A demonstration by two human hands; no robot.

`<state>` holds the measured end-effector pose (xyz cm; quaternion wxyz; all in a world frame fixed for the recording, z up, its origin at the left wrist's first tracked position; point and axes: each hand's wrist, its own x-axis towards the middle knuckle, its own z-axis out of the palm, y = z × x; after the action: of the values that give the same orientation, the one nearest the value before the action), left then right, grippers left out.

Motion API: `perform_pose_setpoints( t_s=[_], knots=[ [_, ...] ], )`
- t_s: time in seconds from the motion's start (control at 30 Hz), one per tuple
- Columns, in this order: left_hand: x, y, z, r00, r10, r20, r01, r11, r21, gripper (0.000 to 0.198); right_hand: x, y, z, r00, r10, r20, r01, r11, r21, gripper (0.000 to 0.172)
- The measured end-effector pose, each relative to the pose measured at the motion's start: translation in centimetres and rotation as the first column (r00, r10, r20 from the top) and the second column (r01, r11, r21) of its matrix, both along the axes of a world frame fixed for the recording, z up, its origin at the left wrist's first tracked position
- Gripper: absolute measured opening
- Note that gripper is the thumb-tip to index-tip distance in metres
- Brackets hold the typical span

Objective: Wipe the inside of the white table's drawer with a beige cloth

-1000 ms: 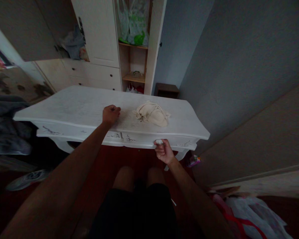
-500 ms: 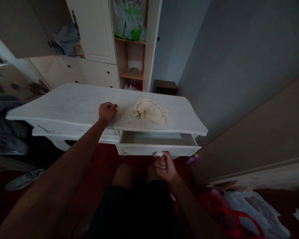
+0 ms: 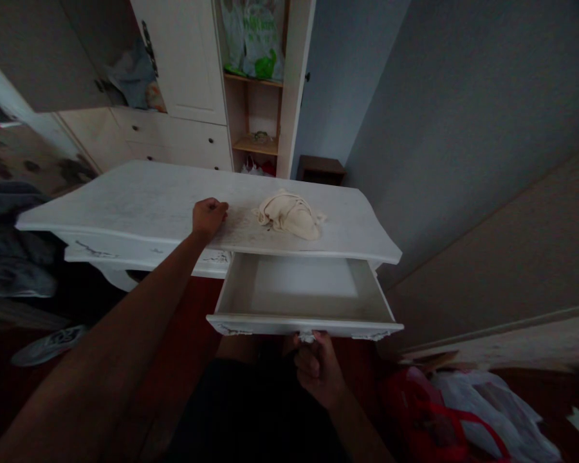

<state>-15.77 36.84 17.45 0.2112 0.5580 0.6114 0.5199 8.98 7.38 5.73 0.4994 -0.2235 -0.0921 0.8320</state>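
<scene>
My right hand grips the ornate white drawer knob with its fingers closed around it. Pulled well out toward my knees is the white drawer, whose pale inner bottom shows. On top of the white desk rests my left hand, curled into a loose fist with nothing visible in it. To the right of that fist lies a crumpled cream cloth, not touched by either hand. Dark smudges and small crumbs mark the desktop between fist and cloth.
Behind the desk stands a white wardrobe with an open shelf section holding plastic bags. A small brown box-like stand sits by the wall. Red and white bags lie on the floor at right. A shoe lies at left.
The drawer has slid farther out toward me, with my right hand moving along on its knob. More of the inside shows. My left hand and the cloth stay in place.
</scene>
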Motion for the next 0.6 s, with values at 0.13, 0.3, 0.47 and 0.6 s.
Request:
perform_pose_setpoints(
  t_s=[0.13,0.3,0.47,0.6],
  knots=[
    [0.1,-0.3,0.2,1.0,0.009,0.01,-0.009,1.0,-0.007,0.018,-0.8,-2.4,-1.0,0.996,-0.035,0.085,0.04,0.998,-0.055,0.038],
    [0.1,-0.5,0.3,1.0,0.001,0.002,-0.001,1.0,-0.012,0.02,-1.7,-4.9,-3.3,0.99,-0.042,0.138,0.056,0.993,-0.1,0.039],
    [0.1,-0.7,0.4,1.0,-0.018,0.006,0.018,1.0,-0.013,0.019,-2.3,-6.6,-5.2,0.988,-0.028,0.155,0.041,0.996,-0.082,0.041],
    [0.0,-0.6,0.3,1.0,-0.028,0.004,0.028,1.0,0.005,0.021,-2.4,-7.1,-6.5,0.988,0.039,0.151,-0.03,0.998,-0.059,0.043]
  ],
)
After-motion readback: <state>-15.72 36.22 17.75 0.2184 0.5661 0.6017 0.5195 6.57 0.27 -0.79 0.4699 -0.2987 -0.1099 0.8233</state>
